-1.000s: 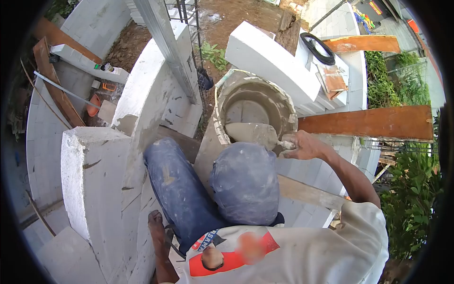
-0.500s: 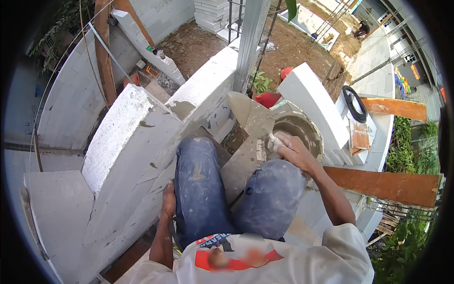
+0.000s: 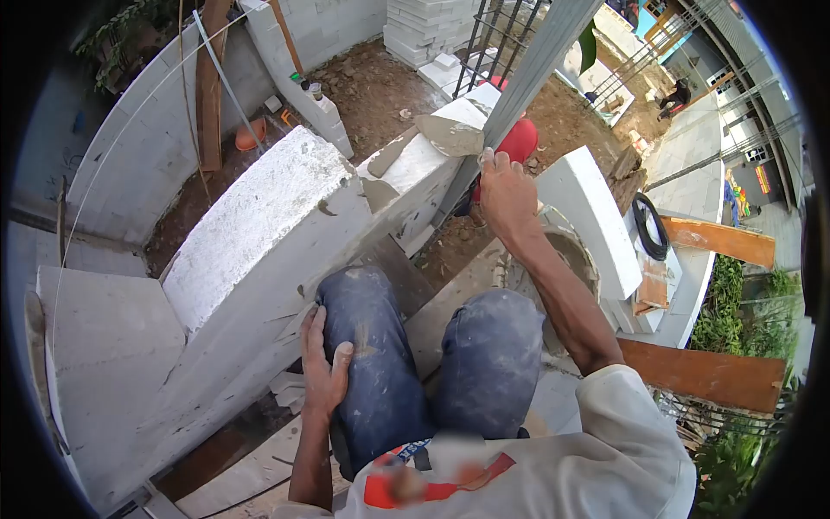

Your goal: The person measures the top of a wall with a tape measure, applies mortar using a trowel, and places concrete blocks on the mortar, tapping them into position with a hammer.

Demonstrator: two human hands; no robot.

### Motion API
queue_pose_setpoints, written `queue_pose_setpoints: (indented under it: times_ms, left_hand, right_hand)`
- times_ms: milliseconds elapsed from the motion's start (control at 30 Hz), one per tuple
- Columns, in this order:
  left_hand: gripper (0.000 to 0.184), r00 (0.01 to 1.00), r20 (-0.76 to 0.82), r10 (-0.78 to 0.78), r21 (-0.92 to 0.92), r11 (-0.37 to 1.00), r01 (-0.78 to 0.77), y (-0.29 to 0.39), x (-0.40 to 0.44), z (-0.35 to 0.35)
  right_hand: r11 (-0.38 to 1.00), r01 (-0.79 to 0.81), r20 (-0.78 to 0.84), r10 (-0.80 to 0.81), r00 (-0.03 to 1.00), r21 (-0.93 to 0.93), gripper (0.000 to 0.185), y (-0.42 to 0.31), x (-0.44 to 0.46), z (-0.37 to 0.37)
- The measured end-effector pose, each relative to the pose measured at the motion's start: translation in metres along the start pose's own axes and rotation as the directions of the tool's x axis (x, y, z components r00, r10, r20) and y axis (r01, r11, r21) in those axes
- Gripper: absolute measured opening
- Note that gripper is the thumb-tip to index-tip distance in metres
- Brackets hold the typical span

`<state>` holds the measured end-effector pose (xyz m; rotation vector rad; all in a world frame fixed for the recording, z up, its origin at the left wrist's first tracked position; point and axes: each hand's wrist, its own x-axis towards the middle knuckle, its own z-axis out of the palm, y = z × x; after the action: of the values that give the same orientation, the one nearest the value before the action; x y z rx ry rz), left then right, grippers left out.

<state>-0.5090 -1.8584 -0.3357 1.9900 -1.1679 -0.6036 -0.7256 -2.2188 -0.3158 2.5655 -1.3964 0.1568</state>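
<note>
As the R hand [image 3: 508, 192] grips 1 trowel [image 3: 445, 137], fingers curled round the hndl, the blade sits just left of the metal post [image 3: 537, 73], over the top of the block wall [image 3: 259, 208]; can't tell if it touches. Long axis slants across the wall top, tip pointing left & slightly away from the person, hndl end at the post's near side. L hand [image 3: 325, 368], well apart from post on its near-left side, has fingers loosely spread, thumb apart, beside 1 of 2 blue trouser legs [image 3: 372, 346]. Nr the post, to its near-right: 1 bucket [image 3: 590, 264], partly hidden by R forearm. Left of post, 2 grey patches [image 3: 393, 156] on wall top nr the blade. Right of post, well apart: 1 black coil [image 3: 639, 223] & 2 brown boards [image 3: 716, 242].
</note>
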Motion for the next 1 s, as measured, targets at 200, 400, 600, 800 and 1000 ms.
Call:
queue_pose_setpoints:
  times_ms: [200, 400, 600, 800, 1000]
  left_hand:
    - [0.059, 0.931, 0.020, 0.366, 0.111, 0.924, -0.365, 0.052, 0.034, -0.006]
    - [0.053, 0.848, 0.388, 0.360, 0.169, 0.877, -0.450, 0.067, 0.080, -0.002]
    - [0.042, 0.752, 0.632, 0.188, 0.411, 0.742, -0.530, 0.061, 0.103, 0.016]
    - [0.023, 0.715, 0.689, 0.119, 0.444, 0.711, -0.546, 0.057, 0.105, 0.034]
    - [0.024, 0.716, 0.695, 0.071, 0.524, 0.631, -0.572, 0.054, 0.109, 0.042]
  right_hand:
    - [0.867, -0.152, 0.069, 0.136, 0.988, 0.474, 0.058, -0.076, -0.097, 0.081]
    - [-0.120, -0.619, 0.629, 0.094, 0.771, 0.776, 0.057, -0.039, -0.194, 0.046]
    - [0.320, -0.480, 0.458, 0.147, 0.877, 0.817, 0.034, 0.054, -0.195, -0.087]
    - [0.899, -0.431, 0.639, 0.285, 0.714, 0.082, 0.042, 0.148, -0.235, -0.086]
    - [0.972, -0.201, 0.584, 0.234, 0.777, -0.122, 0.027, 0.143, -0.253, 0.019]
